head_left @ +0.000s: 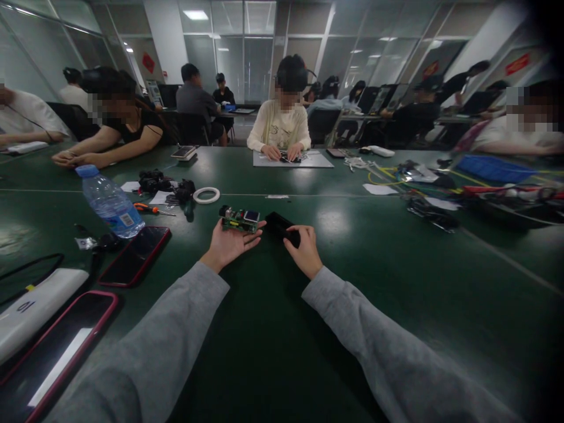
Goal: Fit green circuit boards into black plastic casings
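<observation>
My left hand, palm open mid-frame, cradles the circuit board, best held level; my right hand pinches the black case

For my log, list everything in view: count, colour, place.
Circuit board: 1, green, beside case
Case: 1, black, centre
Bottle: 1, clear, blue-capped, left
Phones: 2, dark, reddish rims, left
Device: 1, white, far left
Screwdriver: 1, orange, beside bottle
Ring: 1, white, left of centre
Bundles: several, black, beside ring
Tray: 1, blue, far right
Cables: several, yellow and white, right
Table: 1, green, foreground
People: several, mixed clothing, across and beyond table
Left hand: 1, grey-sleeved, under board
Right hand: 1, grey-sleeved, holding case
</observation>
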Demonstrator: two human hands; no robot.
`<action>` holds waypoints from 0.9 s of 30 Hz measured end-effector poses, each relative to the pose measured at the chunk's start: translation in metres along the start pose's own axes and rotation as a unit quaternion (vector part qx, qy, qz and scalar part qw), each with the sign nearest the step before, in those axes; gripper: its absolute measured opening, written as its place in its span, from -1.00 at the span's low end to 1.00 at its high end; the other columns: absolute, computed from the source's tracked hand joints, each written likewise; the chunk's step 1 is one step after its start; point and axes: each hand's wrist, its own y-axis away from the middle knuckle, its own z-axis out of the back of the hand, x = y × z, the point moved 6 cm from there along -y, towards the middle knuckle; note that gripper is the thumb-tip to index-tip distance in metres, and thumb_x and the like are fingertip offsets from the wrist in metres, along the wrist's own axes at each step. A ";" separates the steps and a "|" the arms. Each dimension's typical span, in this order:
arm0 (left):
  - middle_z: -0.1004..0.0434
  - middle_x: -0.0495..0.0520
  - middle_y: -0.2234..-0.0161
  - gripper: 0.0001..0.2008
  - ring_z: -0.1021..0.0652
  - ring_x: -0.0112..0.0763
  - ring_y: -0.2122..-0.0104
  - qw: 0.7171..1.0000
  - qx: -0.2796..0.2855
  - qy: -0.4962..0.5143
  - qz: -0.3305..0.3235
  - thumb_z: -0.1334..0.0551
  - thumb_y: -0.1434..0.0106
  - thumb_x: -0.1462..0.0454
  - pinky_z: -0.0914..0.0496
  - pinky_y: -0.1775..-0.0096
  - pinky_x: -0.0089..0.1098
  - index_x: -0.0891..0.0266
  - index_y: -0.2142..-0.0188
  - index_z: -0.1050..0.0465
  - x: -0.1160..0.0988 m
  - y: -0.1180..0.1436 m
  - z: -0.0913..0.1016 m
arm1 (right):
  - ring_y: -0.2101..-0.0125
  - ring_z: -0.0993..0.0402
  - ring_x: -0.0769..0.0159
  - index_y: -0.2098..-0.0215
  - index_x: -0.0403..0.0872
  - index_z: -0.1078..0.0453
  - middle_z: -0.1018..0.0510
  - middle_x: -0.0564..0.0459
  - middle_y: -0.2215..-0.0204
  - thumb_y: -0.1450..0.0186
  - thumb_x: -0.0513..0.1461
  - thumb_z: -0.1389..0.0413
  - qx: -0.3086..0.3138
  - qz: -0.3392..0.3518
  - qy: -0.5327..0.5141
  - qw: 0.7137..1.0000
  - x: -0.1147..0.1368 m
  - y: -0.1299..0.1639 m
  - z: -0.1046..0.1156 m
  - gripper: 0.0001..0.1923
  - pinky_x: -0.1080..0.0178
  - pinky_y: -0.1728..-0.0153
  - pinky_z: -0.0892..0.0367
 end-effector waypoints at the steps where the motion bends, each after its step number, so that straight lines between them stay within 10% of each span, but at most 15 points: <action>1: -0.38 0.32 -0.11 -0.35 -0.53 -0.14 0.10 1.000 0.007 -0.001 0.006 0.04 -0.22 -0.09 -0.34 0.01 -0.13 0.29 -0.14 -0.26 0.001 0.000 -0.001 | 0.08 -0.25 0.09 0.14 -0.04 -0.33 -0.24 -0.07 0.13 -0.16 -0.22 -0.11 0.000 -0.001 0.000 1.000 0.000 0.000 0.000 -0.73 -0.05 0.03 -0.26; 27: -0.29 0.34 -0.15 -0.37 -0.45 -0.06 -0.05 0.993 -0.029 0.109 -0.018 0.00 -0.26 -0.07 -0.39 0.01 -0.13 0.21 -0.20 -0.18 -0.001 -0.008 0.015 | 0.07 -0.29 0.16 0.12 -0.04 -0.33 -0.32 -0.03 0.11 -0.20 -0.25 -0.11 0.045 0.053 -0.061 0.996 0.008 -0.002 -0.001 -0.74 0.03 0.03 -0.28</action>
